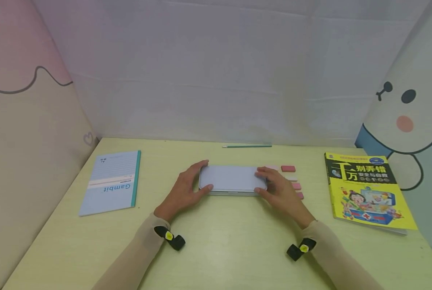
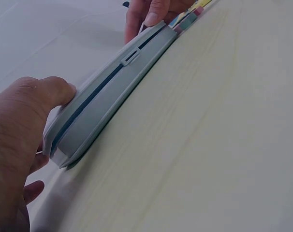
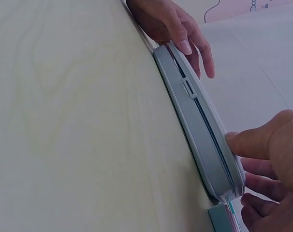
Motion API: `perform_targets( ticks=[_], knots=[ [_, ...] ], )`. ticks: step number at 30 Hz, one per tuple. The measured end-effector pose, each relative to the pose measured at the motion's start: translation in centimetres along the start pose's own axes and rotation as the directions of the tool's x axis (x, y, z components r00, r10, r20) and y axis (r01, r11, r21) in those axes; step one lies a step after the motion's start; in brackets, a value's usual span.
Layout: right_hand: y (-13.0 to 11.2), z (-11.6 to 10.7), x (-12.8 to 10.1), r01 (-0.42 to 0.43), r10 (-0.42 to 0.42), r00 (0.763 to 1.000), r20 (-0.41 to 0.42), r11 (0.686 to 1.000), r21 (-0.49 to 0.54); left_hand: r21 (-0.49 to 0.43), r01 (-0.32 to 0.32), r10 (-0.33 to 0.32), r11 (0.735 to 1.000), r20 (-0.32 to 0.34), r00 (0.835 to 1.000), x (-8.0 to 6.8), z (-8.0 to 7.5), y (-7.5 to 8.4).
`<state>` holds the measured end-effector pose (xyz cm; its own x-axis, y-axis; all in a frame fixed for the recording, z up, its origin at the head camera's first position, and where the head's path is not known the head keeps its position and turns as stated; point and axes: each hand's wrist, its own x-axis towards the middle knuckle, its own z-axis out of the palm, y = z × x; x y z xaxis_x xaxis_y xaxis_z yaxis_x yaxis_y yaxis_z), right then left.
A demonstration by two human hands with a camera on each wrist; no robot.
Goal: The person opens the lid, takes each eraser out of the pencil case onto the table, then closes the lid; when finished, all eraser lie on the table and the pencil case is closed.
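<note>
Holding the centre of my view is a pale grey pencil case (image 1: pixel 232 179), lying flat on the yellow-green desk (image 1: pixel 216 241) with its lid down; from the wrist cameras I can see a thin dark seam between lid and base and a small clasp on the near long side. My left hand (image 1: pixel 184 189) grips the case's left end, thumb curled onto the near corner of the lid and fingers wrapped round the far edge. My right hand (image 1: pixel 279 189) grips the right end the same way, thumb at the front corner and fingers laid over the top. Both hands are partly closed around the case, not flat.

Just beside the right end, partly hidden by my right hand, lies a small cluster of pink and red erasers (image 1: pixel 288 168). Further back, near the white backdrop, a green pencil (image 1: pixel 246 146) lies parallel to the desk's far edge. Well off to the left sits a light blue notebook (image 1: pixel 111 182) with a teal spine. To the right lies a yellow children's book (image 1: pixel 366 190) with Chinese lettering on its cover.
</note>
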<state>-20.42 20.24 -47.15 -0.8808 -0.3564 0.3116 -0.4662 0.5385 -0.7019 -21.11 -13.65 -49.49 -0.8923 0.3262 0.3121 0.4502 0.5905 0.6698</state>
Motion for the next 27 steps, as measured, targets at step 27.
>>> perform_targets(
  ticks=[27],
  knots=[
    [0.11, 0.19, -0.02, 0.001, 0.0, 1.0, 0.017, 0.996, -0.086, -0.004, 0.038, -0.038, 0.999, 0.028, 0.999, -0.13, -0.01, 0.1]
  ],
)
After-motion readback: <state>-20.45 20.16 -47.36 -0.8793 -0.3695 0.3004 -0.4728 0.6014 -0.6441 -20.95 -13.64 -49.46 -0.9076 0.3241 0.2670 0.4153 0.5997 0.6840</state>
